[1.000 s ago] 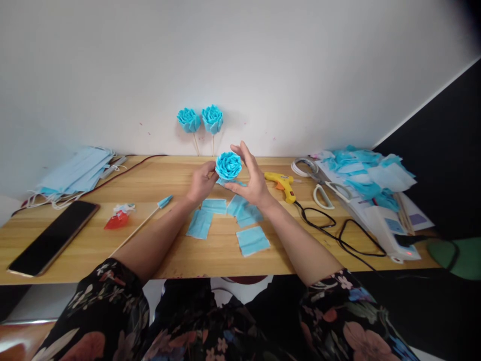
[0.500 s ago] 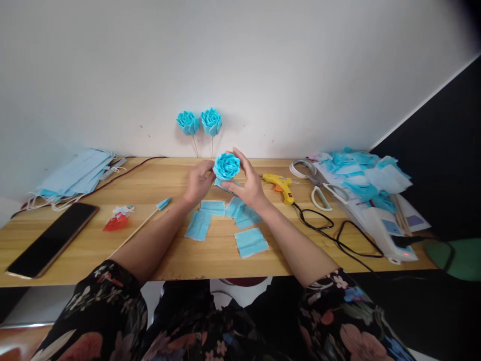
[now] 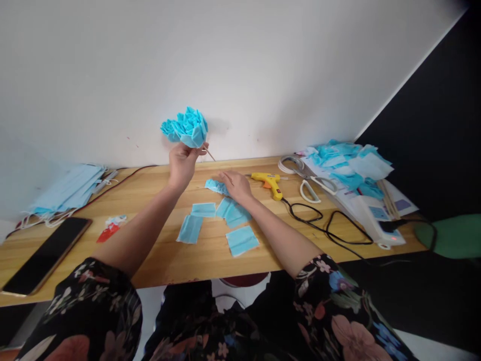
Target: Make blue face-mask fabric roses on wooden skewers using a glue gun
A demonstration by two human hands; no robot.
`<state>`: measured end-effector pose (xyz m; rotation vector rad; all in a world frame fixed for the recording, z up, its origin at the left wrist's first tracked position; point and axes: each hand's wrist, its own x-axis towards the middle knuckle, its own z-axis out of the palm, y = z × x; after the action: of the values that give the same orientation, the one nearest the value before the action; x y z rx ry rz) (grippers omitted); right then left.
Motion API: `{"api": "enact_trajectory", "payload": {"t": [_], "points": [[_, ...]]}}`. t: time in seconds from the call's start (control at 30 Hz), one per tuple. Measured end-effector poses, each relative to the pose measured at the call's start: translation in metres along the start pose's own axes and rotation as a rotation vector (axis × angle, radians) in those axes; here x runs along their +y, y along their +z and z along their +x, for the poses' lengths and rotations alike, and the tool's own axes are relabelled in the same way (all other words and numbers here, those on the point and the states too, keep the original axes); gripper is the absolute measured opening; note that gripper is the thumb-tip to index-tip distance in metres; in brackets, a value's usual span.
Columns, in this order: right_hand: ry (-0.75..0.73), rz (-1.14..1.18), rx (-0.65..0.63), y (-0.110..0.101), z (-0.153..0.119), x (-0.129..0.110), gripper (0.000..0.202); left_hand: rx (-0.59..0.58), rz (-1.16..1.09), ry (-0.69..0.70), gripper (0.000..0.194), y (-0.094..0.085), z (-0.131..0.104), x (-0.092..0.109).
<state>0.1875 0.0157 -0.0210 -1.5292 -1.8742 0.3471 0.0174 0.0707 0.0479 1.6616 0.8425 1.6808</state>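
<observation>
Near the wall, my left hand is closed just below a cluster of blue flowers, which overlap each other there. A thin wooden stick slants down to the right from that hand. My right hand rests low over the table beside a crinkled blue piece; its fingers lie outstretched, partly covering that piece. Closer to me are flat blue squares, one at the left, one at the right and others between them.
Right of my hands lie a yellow glue gun, white-handled scissors, a power strip and a heap of blue and white scraps. Leftward are a phone, a red wrapper and stacked masks.
My left hand has moved up and left with the flower, to the flowers at the wall. My right hand has let go of the flower and come down to the table.
</observation>
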Motion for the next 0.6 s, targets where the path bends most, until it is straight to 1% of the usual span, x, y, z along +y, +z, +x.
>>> {"api": "enact_trajectory", "payload": {"t": [0.1,0.17,0.27,0.37,0.47,0.57,0.6], "points": [[0.011,-0.031,-0.052,0.000,-0.001,0.000,0.041,-0.003,0.002,-0.021,0.026,0.012,0.014,-0.018],[0.009,-0.029,-0.077,0.001,-0.001,0.001,0.040,0.005,0.009,-0.064,0.020,0.023,0.021,-0.034],[0.013,-0.038,-0.092,0.003,-0.002,0.001,0.041,0.061,0.028,-0.154,0.010,0.042,0.030,-0.055],[0.005,-0.044,-0.102,0.003,-0.002,0.001,0.039,0.114,0.056,-0.202,0.007,0.059,0.038,-0.072],[-0.010,-0.040,-0.114,0.003,-0.003,0.000,0.038,0.133,0.125,-0.196,0.007,0.067,0.045,-0.085],[-0.017,-0.033,-0.122,0.003,-0.003,0.000,0.036,0.139,0.257,-0.132,0.010,0.069,0.049,-0.095],[-0.017,-0.030,-0.125,0.003,-0.004,0.000,0.035,0.118,0.287,-0.111,0.010,0.069,0.050,-0.098]]}}
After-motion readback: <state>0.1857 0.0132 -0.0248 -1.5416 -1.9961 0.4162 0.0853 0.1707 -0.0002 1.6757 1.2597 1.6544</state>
